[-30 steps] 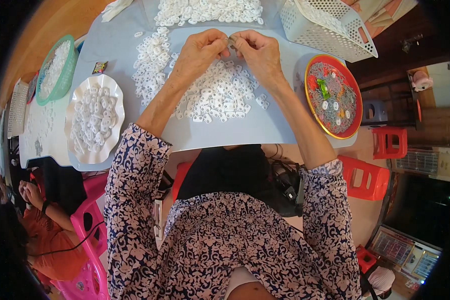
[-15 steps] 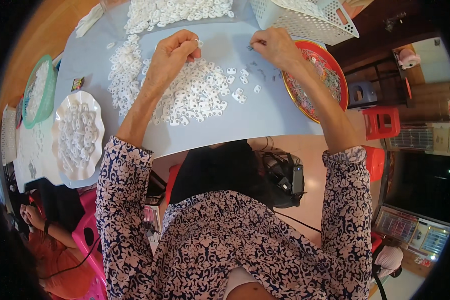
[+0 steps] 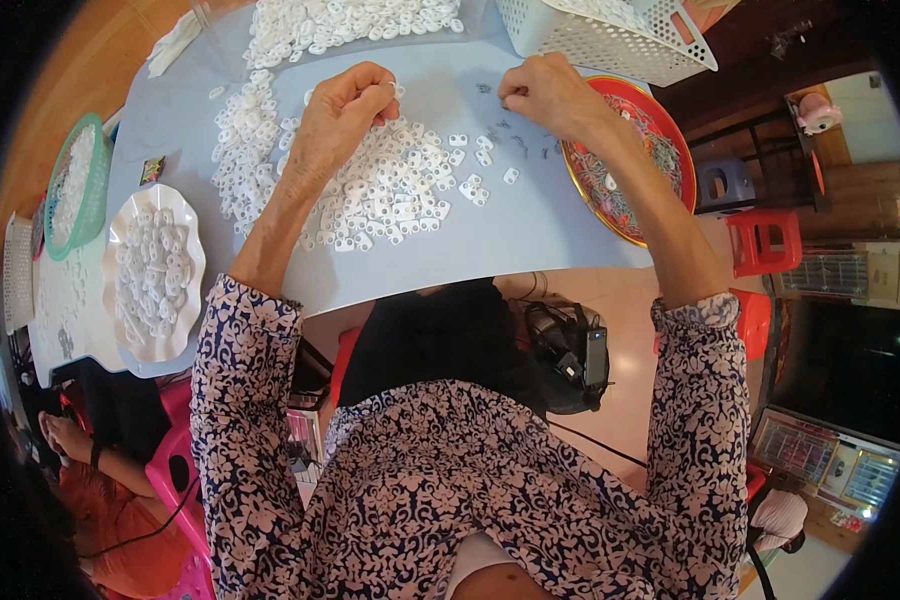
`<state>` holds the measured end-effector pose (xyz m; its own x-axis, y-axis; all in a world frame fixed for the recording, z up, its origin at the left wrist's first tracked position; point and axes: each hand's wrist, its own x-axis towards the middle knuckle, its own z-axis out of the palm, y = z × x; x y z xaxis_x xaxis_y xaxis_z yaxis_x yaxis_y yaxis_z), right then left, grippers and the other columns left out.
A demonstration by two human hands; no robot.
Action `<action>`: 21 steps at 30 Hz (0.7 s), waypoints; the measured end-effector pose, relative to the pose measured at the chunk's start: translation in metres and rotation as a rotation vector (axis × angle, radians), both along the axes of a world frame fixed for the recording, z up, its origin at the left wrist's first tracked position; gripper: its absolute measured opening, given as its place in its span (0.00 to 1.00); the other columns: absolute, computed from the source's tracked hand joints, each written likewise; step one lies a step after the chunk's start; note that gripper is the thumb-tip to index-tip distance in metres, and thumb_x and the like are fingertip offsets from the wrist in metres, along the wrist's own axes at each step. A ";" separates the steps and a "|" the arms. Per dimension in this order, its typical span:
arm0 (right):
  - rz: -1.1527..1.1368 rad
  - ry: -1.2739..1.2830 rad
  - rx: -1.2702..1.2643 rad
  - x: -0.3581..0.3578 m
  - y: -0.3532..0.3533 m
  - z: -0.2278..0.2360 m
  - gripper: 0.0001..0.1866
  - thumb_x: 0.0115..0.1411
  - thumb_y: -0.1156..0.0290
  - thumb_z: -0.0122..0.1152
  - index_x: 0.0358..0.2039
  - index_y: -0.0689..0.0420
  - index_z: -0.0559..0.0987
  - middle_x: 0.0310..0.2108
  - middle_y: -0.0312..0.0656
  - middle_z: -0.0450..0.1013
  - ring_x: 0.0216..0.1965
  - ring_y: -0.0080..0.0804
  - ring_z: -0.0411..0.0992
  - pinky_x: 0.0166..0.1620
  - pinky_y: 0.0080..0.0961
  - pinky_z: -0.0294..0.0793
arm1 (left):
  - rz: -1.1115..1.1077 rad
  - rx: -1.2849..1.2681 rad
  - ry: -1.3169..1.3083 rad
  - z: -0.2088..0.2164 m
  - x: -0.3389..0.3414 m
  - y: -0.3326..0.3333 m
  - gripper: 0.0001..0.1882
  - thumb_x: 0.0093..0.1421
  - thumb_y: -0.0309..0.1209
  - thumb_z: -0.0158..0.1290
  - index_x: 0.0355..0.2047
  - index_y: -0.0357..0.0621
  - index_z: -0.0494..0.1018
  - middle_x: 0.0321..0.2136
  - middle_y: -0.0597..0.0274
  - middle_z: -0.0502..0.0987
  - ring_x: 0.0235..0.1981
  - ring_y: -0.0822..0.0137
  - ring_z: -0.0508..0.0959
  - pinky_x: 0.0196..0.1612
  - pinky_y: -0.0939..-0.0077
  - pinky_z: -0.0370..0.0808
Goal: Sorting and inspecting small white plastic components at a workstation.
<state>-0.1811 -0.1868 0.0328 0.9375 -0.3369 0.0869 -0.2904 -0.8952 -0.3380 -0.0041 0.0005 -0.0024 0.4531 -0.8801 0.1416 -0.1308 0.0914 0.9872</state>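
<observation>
My left hand [image 3: 345, 112] is closed in a pinch over the blue-grey table [image 3: 450, 262], gripping a small white oval plastic piece [image 3: 399, 90] that pokes out past the fingertips. Under and beside it spreads a pile of white plastic pieces with holes [image 3: 395, 190]. Farther right, my right hand [image 3: 552, 95] has its fingers pinched together close to the table; whatever they hold is hidden. Small dark metal bits [image 3: 503, 125] lie scattered beside those fingers. A red round tray [image 3: 686, 165] with a gold rim, holding many thin metal bits, sits partly under my right forearm.
A white perforated basket [image 3: 610, 55] stands at the back right, near a heap of white pieces [image 3: 355, 25]. On the left are a scalloped white dish [image 3: 196, 240] and a green basket [image 3: 98, 195]. Someone in orange [image 3: 140, 530] sits at lower left.
My right hand has shifted slightly, and dark bits now show on the table left of its fingertips. The left hand stays nearly still with its white piece.
</observation>
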 end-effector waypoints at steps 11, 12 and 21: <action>-0.050 -0.123 0.111 0.014 0.016 -0.005 0.06 0.47 0.76 0.58 0.26 0.64 0.79 0.20 0.48 0.74 0.23 0.38 0.73 0.30 0.30 0.73 | -0.050 0.028 -0.011 0.000 -0.001 -0.003 0.09 0.59 0.31 0.47 0.31 0.38 0.73 0.21 0.67 0.73 0.25 0.79 0.70 0.33 0.83 0.69; -0.123 -0.261 0.329 0.016 0.027 -0.005 0.07 0.47 0.75 0.59 0.27 0.64 0.79 0.20 0.43 0.75 0.22 0.30 0.72 0.28 0.26 0.72 | -0.049 0.034 -0.010 0.000 -0.002 -0.002 0.09 0.59 0.31 0.46 0.31 0.38 0.73 0.21 0.67 0.73 0.25 0.78 0.70 0.33 0.83 0.69; -0.135 -0.640 1.081 0.041 0.062 -0.043 0.08 0.57 0.75 0.58 0.37 0.63 0.78 0.26 0.34 0.74 0.27 0.17 0.68 0.33 0.14 0.68 | -0.124 0.023 -0.083 -0.005 0.000 -0.004 0.10 0.60 0.32 0.46 0.31 0.38 0.72 0.21 0.67 0.73 0.25 0.78 0.70 0.31 0.83 0.68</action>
<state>-0.1403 -0.1243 -0.0099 0.7824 -0.6087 0.1318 0.1277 -0.0503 -0.9905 -0.0037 -0.0036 -0.0075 0.3285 -0.9320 0.1529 -0.2014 0.0891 0.9755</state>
